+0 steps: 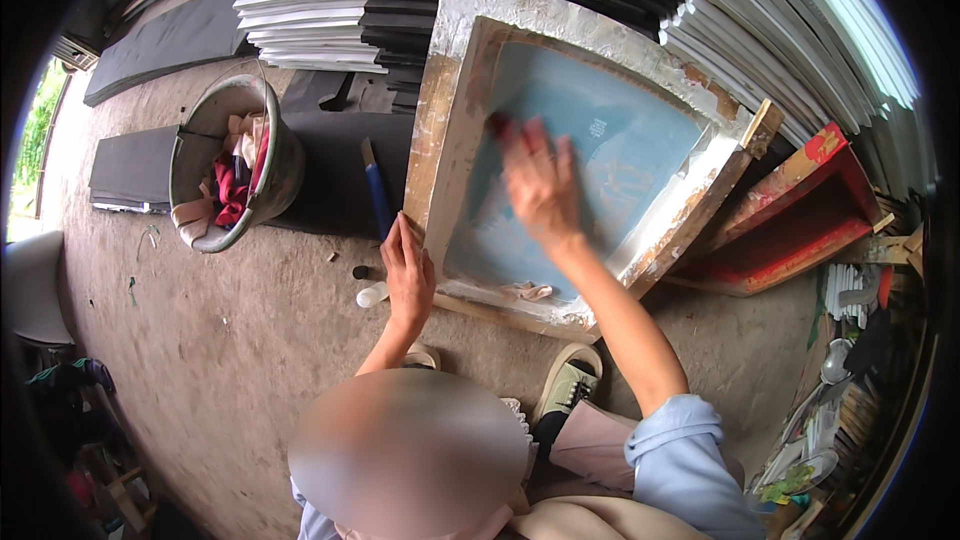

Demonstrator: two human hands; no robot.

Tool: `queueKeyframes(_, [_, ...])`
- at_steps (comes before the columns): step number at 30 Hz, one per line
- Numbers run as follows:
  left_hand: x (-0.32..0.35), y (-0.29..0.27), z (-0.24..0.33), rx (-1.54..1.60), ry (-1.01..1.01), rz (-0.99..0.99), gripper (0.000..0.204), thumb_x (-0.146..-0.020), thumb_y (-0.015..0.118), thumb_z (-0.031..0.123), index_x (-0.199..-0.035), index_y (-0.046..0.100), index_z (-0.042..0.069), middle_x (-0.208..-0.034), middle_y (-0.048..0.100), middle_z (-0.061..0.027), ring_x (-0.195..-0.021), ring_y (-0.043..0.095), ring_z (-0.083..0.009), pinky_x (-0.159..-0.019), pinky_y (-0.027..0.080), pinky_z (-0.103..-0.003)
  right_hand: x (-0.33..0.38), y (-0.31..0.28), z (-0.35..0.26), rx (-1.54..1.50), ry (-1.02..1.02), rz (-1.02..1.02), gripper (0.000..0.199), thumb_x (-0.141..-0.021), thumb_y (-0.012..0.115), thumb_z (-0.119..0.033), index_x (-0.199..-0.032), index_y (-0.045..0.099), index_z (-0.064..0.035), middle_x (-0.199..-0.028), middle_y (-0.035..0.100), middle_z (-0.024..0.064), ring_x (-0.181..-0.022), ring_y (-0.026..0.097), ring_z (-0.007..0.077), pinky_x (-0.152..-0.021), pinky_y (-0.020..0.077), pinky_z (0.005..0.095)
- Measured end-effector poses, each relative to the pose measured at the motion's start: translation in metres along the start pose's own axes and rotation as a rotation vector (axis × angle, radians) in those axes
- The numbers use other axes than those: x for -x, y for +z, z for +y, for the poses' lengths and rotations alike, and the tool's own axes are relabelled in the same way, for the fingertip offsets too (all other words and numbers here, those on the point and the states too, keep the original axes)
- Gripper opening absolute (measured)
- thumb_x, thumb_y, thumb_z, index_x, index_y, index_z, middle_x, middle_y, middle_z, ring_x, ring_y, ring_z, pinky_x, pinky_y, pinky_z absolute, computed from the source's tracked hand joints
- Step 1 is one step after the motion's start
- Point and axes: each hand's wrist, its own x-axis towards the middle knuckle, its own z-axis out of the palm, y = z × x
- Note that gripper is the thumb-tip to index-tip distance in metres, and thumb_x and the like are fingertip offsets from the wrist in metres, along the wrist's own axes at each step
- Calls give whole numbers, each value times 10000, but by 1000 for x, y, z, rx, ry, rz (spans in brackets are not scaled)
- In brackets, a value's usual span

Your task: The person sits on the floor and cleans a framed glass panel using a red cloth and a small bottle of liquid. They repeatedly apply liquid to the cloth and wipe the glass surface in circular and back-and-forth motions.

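Grey concrete floor (220, 340) extends below the white-smeared rectangular wooden frame (430, 135) at centre. I observe the blurred right hand (543, 188) over its pale-blue mesh (625, 175) — grasp indeterminable; the left hand (408, 268) touches its left edge, grasp unclear. Wiping appears underway; white residue (570, 25) remains — completion unconfirmed.

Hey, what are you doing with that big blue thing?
A person has their right hand, blurred, over the blue panel inside a paint-crusted wooden frame. Something dark at those fingertips is too blurred to name. The left hand is at the frame's left edge. A bucket with cloths in it stands off to the left, and a red frame is on the right.
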Motion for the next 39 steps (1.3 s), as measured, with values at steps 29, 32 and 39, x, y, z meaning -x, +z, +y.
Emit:
queueKeyframes(29, [26,0,-28,-250,207,-287,694,-795,423,-58,-1447,184,-52,-1537,140,-199,-1435,120,-330,-1152,146,-495,108,32,-53,-117,-310,-378,490,-880,514,-135,-1364,447,-165,-1469,379,-34,-1406,249,163,-1134,170,551])
queueKeyframes(32, [32,-9,-35,-286,201,-320,704,-786,428,-65,-1449,194,-39,-1540,150,-180,-1435,126,-321,-1150,154,-495,87,14,-46,34,-231,-340,550,-834,526,-58,-1370,439,-143,-1477,365,-37,-1400,268,190,-1099,226,604])
queueKeyframes(39, [38,-4,-37,-209,178,-292,718,-761,438,-80,-1444,219,-38,-1535,164,-186,-1431,145,-324,-1139,186,-511,31,7,-68,632,-68,-468,548,-942,482,-237,-1459,305,-192,-1487,350,-37,-1416,223,223,-1139,-7,578])
